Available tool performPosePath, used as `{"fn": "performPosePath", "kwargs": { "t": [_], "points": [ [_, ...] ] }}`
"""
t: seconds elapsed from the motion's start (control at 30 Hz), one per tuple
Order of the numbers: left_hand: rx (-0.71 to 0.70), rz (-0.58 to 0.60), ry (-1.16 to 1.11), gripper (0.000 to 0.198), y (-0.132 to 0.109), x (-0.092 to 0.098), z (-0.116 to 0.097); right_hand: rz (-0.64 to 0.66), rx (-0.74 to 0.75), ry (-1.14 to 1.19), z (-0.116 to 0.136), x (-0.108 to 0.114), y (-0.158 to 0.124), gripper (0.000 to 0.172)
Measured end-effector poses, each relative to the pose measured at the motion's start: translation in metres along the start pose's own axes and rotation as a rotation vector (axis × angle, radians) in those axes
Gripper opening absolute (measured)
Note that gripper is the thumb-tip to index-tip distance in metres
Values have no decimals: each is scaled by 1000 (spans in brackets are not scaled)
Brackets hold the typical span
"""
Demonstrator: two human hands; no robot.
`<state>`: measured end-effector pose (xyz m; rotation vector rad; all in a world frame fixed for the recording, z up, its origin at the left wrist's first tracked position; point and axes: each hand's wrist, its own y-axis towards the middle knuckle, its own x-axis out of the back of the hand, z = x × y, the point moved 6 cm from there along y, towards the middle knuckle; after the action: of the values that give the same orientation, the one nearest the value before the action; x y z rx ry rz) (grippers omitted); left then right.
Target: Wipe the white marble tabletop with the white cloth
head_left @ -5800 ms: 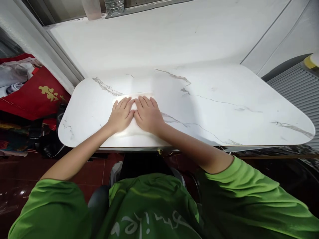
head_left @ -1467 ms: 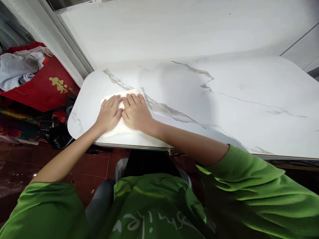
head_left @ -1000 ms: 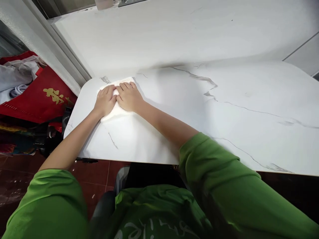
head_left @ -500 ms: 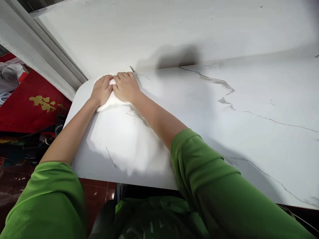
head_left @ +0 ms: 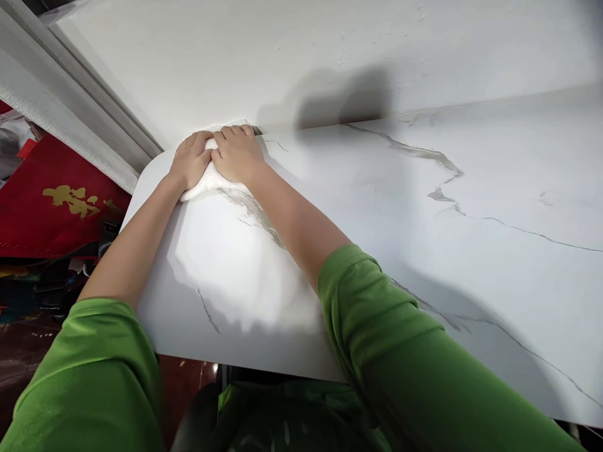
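The desk (head_left: pixel 226 263) fills the frame's centre and right. At the left edge, the red bag (head_left: pixel 80 232) contains pale fabric (head_left: pixel 15 132), partly cut off. Upper left of centre, your left hand (head_left: pixel 190 160) and right hand (head_left: pixel 238 154) press on the white cloth (head_left: pixel 211 180); each grip is spread flat, not closed around it. Since the first frame, the cloth has moved from nearer the desk's front edge to its rear, beside the wall (head_left: pixel 188 69).

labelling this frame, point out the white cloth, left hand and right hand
White cloth (head_left: pixel 210 179): head view, uncovered near part
Left hand (head_left: pixel 191 159): head view, its back
Right hand (head_left: pixel 238 155): head view, its back
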<state>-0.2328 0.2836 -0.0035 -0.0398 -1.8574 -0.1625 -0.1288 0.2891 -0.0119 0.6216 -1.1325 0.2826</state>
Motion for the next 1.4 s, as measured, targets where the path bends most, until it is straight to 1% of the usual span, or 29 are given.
{"fn": "performPosePath", "kwargs": {
  "t": [0.1,0.17,0.23,0.33,0.4,0.43,0.5,0.57,0.67,0.73,0.83,0.93,1.07,1.23,1.4],
  "points": [
    [-33,-14,-23,41,3,1,2,-44,-8,4,-1,0,2,46],
    [-57,-13,-47,43,5,0,5,-94,-10,13,-5,-4,7,49],
    [-75,-11,-66,47,6,0,7,-159,7,32,-10,-11,14,60],
    [-76,-15,-82,52,8,0,9,-262,56,74,-16,-23,24,82],
    [-63,-15,-83,52,8,0,9,-301,61,90,-18,-26,26,90],
    [-57,-16,-80,51,8,-1,9,-302,54,91,-18,-27,26,91],
    [-54,-24,-63,48,8,-2,9,-269,31,79,-17,-25,23,87],
    [-61,-42,-29,45,7,-2,9,-207,23,56,-12,-20,17,74],
    [-80,-72,7,45,4,-4,9,-128,22,29,-4,-10,4,54],
    [-93,-88,-1,45,-1,-6,9,-107,8,27,0,-5,-6,48],
    [-94,-98,-2,46,-13,-9,9,-88,-15,33,6,0,-20,45],
    [-101,-92,9,48,-33,-10,4,-70,-15,41,15,3,-37,45],
    [-123,-52,7,49,-75,-7,-10,-70,-22,52,34,11,-73,46],
    [-123,21,3,50,-143,2,-27,-68,-36,66,70,24,-132,53],
    [-117,10,2,52,-214,9,-33,-21,15,86,111,36,-184,57]
  ]
}}
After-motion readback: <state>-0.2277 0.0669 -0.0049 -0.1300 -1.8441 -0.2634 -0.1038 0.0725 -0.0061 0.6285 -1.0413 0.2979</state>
